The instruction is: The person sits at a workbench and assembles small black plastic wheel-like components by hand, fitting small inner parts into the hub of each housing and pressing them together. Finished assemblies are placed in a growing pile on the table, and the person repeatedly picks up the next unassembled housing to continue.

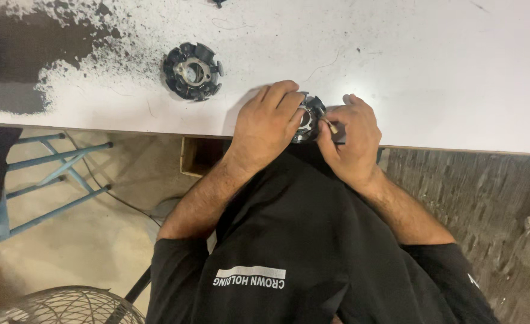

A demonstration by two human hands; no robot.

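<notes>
Stator [308, 114] at the table [397, 60] edge, clasped by left hand [268, 123]; right hand [352, 141] pinches a thin tool [332, 127] against its rim. 1 spare stator [193, 71] lies well left. Steady pressure seems needed.

Quick count of what's on view: two round black metal motor parts, one sitting free on the white table [433, 66] at [192, 71], the other [308, 115] at the table's edge between the hands. Two hands, left hand [269, 123] and right hand [350, 139]. One small thin tool [331, 126] pinched in the right hand's fingers. One blue metal frame [49, 180] down on the floor, one wire fan guard [61, 307] at the bottom corner.
</notes>
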